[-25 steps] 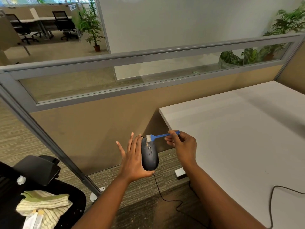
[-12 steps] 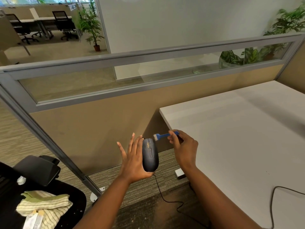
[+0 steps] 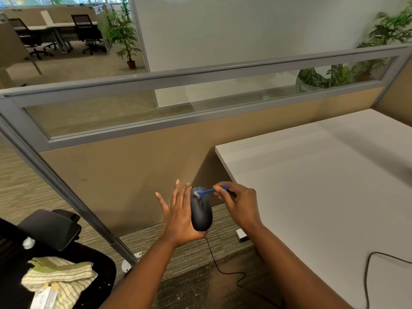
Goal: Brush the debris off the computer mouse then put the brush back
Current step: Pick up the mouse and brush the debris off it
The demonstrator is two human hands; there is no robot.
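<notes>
Brushing looks midway — white bristles of the blue brush [image 3: 206, 192], pinched in the right hand [image 3: 240, 202], touch the black wired mouse [image 3: 201, 211] near its wheel; left hand [image 3: 179, 216] cradles it, fingers straight. Returning the brush remains.

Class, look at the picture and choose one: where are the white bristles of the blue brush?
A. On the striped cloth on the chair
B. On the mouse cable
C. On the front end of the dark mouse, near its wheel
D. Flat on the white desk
C: the right hand pinches the blue brush, and its bristles lie on the front end of the mouse, which the left hand holds up beside the desk.
</notes>
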